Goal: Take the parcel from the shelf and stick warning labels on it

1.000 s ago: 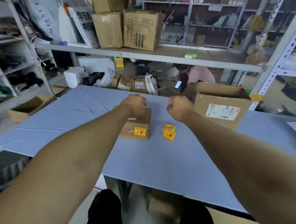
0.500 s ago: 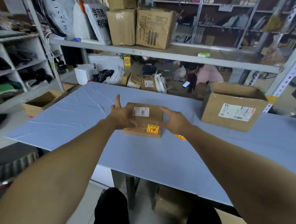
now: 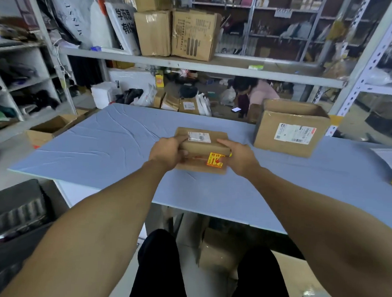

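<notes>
Your left hand (image 3: pixel 168 151) clamped on left end of parcel (image 3: pixel 203 146); your right hand (image 3: pixel 240 158) curled round right end, thumb touching yellow warning label (image 3: pixel 215 160).

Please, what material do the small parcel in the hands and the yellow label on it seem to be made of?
Parcel: brown cardboard, matte, judging by its dull tan faces and folded edges; a glossy strip, probably clear tape, runs across its near side. Yellow label: apparently a thin printed sticker lying flat on that side, slightly shiny; paper or plastic film cannot be told.
</notes>
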Demonstrator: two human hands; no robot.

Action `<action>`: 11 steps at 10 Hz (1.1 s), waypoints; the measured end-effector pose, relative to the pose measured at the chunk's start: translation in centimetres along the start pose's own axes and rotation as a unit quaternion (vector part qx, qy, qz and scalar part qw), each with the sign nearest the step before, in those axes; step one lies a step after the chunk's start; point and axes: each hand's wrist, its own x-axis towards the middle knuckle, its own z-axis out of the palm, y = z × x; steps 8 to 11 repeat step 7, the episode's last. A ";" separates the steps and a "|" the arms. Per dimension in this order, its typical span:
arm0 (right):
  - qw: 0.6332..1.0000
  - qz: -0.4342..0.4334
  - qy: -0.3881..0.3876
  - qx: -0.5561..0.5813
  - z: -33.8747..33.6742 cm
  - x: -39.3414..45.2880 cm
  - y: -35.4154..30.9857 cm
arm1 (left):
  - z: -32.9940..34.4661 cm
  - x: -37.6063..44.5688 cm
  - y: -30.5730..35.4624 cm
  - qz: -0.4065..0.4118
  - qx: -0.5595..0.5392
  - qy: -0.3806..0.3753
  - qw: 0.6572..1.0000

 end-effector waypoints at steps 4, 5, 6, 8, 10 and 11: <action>0.992 0.087 0.085 -0.024 -1.2 -9.9 5.3 | 5.6 -4.3 6.9 0.077 -0.029 -0.053 0.995; 0.991 0.088 0.081 -0.054 -1.1 -9.6 5.1 | 5.6 -4.6 6.8 0.063 -0.047 -0.085 0.993; 0.990 0.098 0.063 -0.074 -1.5 -8.9 4.7 | 4.1 -3.6 7.5 0.078 0.005 -0.116 0.990; 0.990 0.088 0.036 -0.107 -2.5 -8.5 4.3 | 2.2 -3.2 8.5 0.085 0.051 -0.132 0.986; 0.990 0.088 0.036 -0.107 -2.5 -8.5 4.3 | 2.2 -3.2 8.5 0.085 0.051 -0.132 0.986; 0.990 0.088 0.036 -0.107 -2.5 -8.5 4.3 | 2.2 -3.2 8.5 0.085 0.051 -0.132 0.986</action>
